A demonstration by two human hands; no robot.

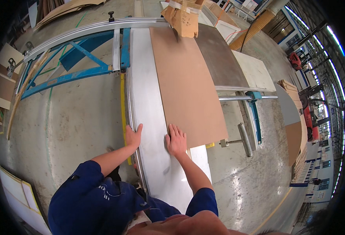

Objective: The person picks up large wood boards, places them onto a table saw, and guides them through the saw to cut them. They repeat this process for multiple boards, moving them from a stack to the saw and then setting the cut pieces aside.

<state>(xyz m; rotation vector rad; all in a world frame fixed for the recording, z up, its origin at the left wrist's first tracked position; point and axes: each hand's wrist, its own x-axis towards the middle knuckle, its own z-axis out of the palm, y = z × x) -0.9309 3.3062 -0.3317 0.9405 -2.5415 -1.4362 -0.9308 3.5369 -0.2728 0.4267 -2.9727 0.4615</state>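
Observation:
A long brown board lies flat on the saw table, its far end passing beneath a cardboard-covered saw guard. On the board's near left corner rests my right hand, fingers stretched out flat and the thumb along the board's edge. My left hand grips the outer left edge of the silver sliding table. Its thumb lies on top, while the fingers curl over the side and are partly hidden. A dark edge of what seems to be the blade shows just under the guard.
A blue outrigger frame with a long aluminium fence extends left. Right of the board are a dark table surface, metal rails and a loose-hanging metal cylinder. Stacked panels stand farther right. White panels lean at lower left.

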